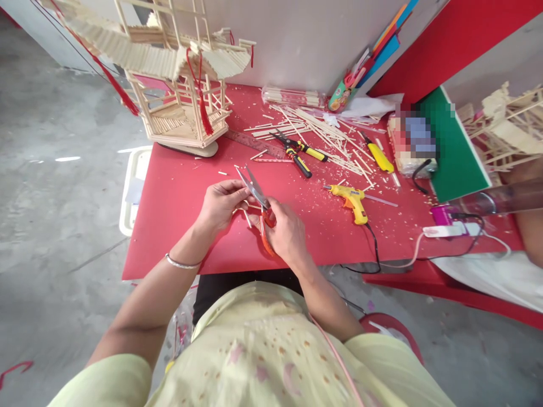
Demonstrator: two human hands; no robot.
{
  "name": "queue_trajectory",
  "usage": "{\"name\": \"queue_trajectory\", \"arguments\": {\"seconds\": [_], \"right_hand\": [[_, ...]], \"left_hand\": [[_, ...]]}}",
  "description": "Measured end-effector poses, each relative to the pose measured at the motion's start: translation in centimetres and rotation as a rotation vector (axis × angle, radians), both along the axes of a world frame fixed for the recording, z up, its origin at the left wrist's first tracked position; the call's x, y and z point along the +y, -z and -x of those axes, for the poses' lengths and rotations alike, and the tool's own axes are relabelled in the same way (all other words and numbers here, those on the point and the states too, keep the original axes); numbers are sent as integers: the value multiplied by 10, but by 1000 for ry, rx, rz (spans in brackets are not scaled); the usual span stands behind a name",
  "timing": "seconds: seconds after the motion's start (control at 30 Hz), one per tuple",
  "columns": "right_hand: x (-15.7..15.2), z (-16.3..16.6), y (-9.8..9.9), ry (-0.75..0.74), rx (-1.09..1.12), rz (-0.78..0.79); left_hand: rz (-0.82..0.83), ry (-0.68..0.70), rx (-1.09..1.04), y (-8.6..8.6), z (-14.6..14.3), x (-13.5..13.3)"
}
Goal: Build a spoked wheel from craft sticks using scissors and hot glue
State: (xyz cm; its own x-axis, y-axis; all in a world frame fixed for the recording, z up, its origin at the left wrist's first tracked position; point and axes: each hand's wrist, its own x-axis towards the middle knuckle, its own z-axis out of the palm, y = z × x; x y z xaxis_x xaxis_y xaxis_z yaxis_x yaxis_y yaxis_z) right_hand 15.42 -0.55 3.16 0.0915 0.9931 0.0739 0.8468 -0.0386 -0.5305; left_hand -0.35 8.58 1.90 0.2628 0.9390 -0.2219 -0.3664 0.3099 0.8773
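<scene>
One red table [169, 226] stood in front of the person. Two stick-built models were counted: a roofed model [158, 61] at the left rear, bearing at least two long red tassels [205, 116], and a second model [504, 127] at the far right, partly out of view. Two bare hands were above the front of the table; the right hand [288, 232] gripped one pair of orange-handled scissors [266, 217], blades parted. To their right lay one pair of pliers [292, 152], one yellow glue gun [351, 198] and one yellow-handled tool [379, 157]. Loose sticks [324, 131] covered the rear, too many to count. The left hand [220, 202] pinched short sticks [248, 219] close to the blades, exact number unclear.

Three containers were noted. A cream tray [123, 212], left of the table, held a pale flat piece [134, 191]. A clear pack [292, 96] contained bundled sticks. A green cup [338, 97] held several upright items, including pink handles [350, 78].
</scene>
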Motion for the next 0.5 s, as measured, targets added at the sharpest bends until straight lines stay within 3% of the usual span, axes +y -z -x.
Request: {"name": "queue_trajectory", "arguments": {"seconds": [0.27, 0.5], "right_hand": [[3, 3, -3, -8, -54, 42], [13, -6, -11, 0, -90, 19]], "left_hand": [[-84, -93, 97, -5, -6, -1], [-97, -112, 211, -21, -18, 9]]}}
